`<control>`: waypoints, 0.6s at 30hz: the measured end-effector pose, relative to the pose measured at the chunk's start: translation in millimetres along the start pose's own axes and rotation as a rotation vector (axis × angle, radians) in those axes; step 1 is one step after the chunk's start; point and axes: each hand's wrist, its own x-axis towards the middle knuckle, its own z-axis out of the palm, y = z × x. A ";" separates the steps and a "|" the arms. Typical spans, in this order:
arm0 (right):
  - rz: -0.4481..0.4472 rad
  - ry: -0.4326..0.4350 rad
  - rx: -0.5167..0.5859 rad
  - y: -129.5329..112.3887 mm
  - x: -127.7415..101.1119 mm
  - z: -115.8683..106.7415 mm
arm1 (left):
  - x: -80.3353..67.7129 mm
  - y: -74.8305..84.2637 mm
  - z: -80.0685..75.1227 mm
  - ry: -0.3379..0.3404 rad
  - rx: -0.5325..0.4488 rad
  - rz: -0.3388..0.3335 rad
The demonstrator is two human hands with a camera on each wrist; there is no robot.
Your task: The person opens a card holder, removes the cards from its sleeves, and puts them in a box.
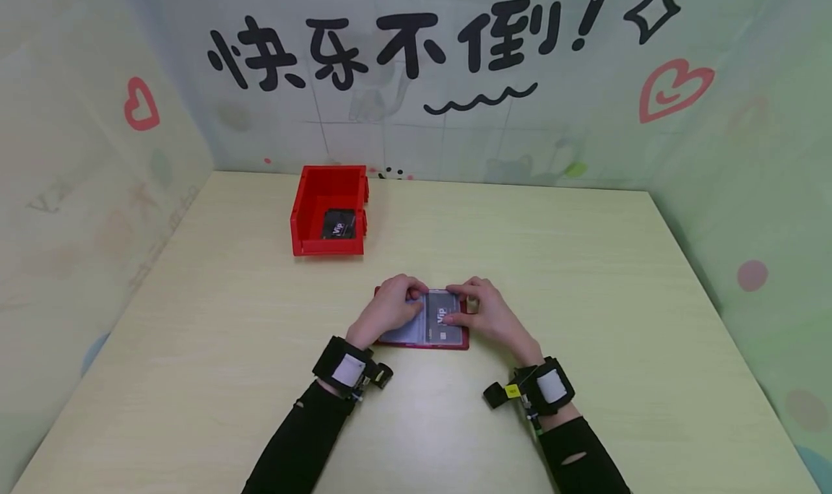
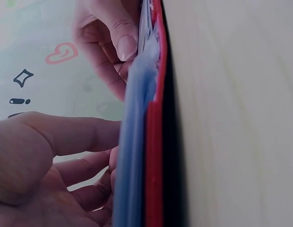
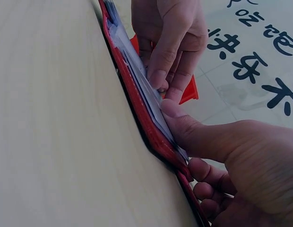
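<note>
A red card holder (image 1: 422, 346) lies spread on the table in the head view, its clear bluish plastic sleeves (image 1: 401, 333) showing. A dark card marked "Vip" (image 1: 437, 328) sits flat on its right side, apparently within a sleeve. My left hand (image 1: 394, 308) curls over the upper left part and pinches the sleeves near the middle. At the right edge, my right hand (image 1: 486, 312) grips the holder, the thumb on the card's side and the other fingers around the edge. The left wrist view shows stacked sleeves (image 2: 130, 165) beside the red cover (image 2: 154, 165).
A red plastic bin (image 1: 328, 247) stands farther back, left of the hands, with dark "Vip" cards (image 1: 339, 224) inside. The light wooden table (image 1: 585, 277) meets printed cloth walls (image 1: 403, 140) at the back and both sides.
</note>
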 end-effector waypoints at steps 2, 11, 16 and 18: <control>0.003 -0.001 0.000 -0.1 0.0 0.1 | 0.1 0.1 0.1 0.005 -0.002 0.001; 0.003 -0.004 0.013 0.9 -0.5 -0.3 | 3.0 -2.5 2.2 0.025 -0.002 0.016; 0.007 -0.006 0.015 0.0 0.2 0.1 | 4.8 -3.6 2.6 0.010 -0.010 -0.008; 0.006 -0.002 0.017 -0.2 0.3 0.1 | 5.5 -2.9 3.1 0.012 0.000 -0.014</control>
